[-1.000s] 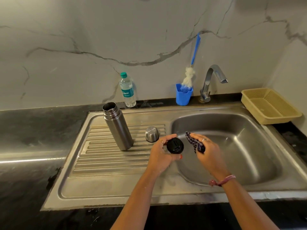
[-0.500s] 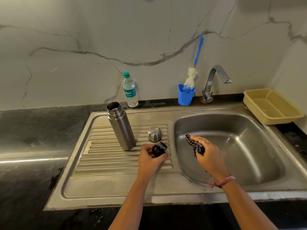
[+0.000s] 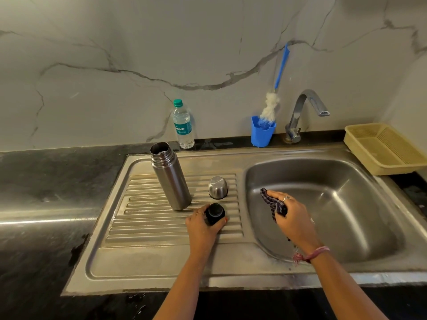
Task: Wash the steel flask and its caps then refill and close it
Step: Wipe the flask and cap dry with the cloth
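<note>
Marble backs the steel drainboard (image 3: 143, 245). Your left hand (image 3: 203, 229) has brought the black cap (image 3: 215, 213) down from over the basin, fingers curled round it, beside the open flask (image 3: 171, 179). Your right hand (image 3: 293, 218) clutches the cloth (image 3: 272, 204). Wiping looks finished; refilling comes next.

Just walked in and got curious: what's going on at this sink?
A person is washing up a steel flask. It stands open and upright on the ribbed drainboard, with its steel cap upside down beside it. The left hand grips the black cap low over the drainboard, in front of the steel one. The right hand holds a checked cloth over the basin. The tap shows no water running.
</note>
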A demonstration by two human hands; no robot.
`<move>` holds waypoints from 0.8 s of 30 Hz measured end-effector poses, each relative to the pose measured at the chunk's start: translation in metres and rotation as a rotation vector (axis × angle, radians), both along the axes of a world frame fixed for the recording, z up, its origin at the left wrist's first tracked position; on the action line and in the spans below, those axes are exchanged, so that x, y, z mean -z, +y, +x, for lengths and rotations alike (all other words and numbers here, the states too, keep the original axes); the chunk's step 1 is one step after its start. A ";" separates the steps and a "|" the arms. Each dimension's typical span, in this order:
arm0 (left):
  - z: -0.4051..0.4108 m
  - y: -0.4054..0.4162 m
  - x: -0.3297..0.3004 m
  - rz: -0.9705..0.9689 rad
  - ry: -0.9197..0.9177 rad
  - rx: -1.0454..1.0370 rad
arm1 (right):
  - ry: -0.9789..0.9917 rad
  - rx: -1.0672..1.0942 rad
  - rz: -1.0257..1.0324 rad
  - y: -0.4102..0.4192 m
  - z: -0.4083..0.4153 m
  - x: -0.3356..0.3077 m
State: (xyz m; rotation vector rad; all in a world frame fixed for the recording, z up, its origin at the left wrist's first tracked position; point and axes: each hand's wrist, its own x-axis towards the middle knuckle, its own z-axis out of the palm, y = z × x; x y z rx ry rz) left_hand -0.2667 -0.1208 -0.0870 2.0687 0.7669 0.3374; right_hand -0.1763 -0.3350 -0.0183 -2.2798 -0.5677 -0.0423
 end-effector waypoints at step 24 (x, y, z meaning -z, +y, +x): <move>0.113 0.027 -0.058 0.186 0.366 0.212 | 0.099 0.113 0.046 -0.017 0.011 0.010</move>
